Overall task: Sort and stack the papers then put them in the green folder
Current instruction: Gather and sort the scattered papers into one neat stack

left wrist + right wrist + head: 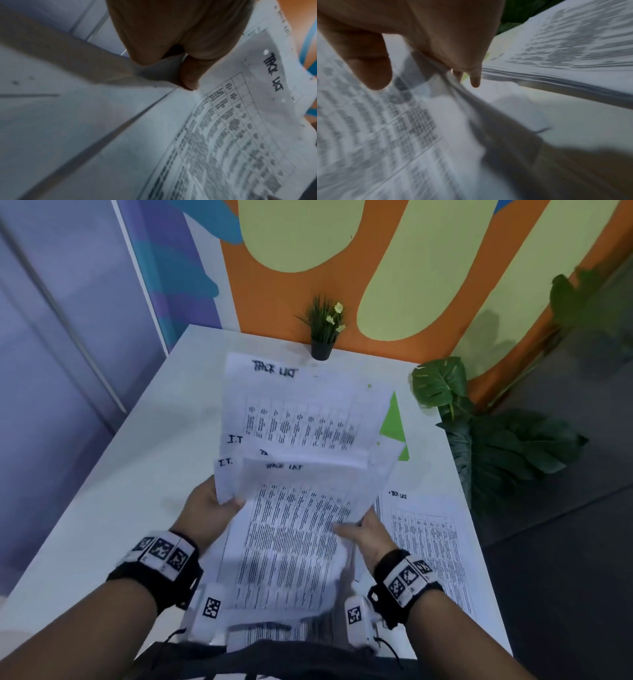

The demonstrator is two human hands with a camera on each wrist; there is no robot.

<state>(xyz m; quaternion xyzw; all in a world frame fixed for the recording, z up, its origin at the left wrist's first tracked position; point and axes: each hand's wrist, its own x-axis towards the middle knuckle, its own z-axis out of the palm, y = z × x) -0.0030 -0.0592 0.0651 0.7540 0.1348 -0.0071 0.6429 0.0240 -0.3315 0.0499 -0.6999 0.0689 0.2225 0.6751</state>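
Observation:
Above the white table [144, 460] my left hand [227, 503] grips the left edge of a fanned sheaf of printed papers [291, 409] headed "Task list", some marked "I.T.". My right hand [352, 527] pinches the right edge of the front sheet [294, 542], thumb on top. The green folder [393, 421] lies on the table behind, mostly hidden by the sheaf. In the left wrist view the left hand [188, 81] has its thumb on a table-printed sheet [240, 128]. In the right wrist view the right hand [426, 81] holds a blurred sheet [368, 128] between thumb and fingers.
A second stack of printed papers [428, 546] lies flat at the table's right edge, also seen as papers [565, 54] in the right wrist view. A small potted plant [322, 347] stands at the back edge. Large leaves [438, 381] overhang the right side.

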